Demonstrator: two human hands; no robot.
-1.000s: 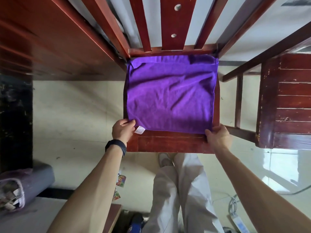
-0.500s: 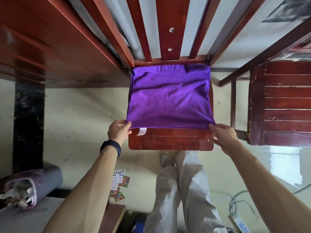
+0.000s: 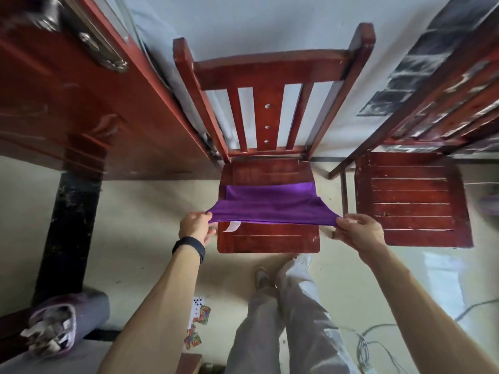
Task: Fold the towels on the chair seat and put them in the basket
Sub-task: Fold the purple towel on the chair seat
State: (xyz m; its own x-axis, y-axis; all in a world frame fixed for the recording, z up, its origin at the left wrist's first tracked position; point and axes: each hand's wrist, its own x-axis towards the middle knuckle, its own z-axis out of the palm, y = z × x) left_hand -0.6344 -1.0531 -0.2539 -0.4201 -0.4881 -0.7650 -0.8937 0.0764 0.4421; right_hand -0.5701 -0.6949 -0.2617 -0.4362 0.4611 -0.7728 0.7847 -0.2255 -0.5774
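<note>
Both hands [image 3: 195, 225] [image 3: 360, 232] have lifted the purple towel's [image 3: 270, 205] near edge.

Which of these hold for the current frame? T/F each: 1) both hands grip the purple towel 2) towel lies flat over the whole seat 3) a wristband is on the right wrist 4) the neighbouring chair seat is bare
1) True: left hand and right hand each pinch a corner of the purple towel.
2) False: its near edge is lifted; the rear of the chair seat is bare.
3) False: the wristband is on the left wrist.
4) True: the neighbouring chair seat holds nothing.
</note>
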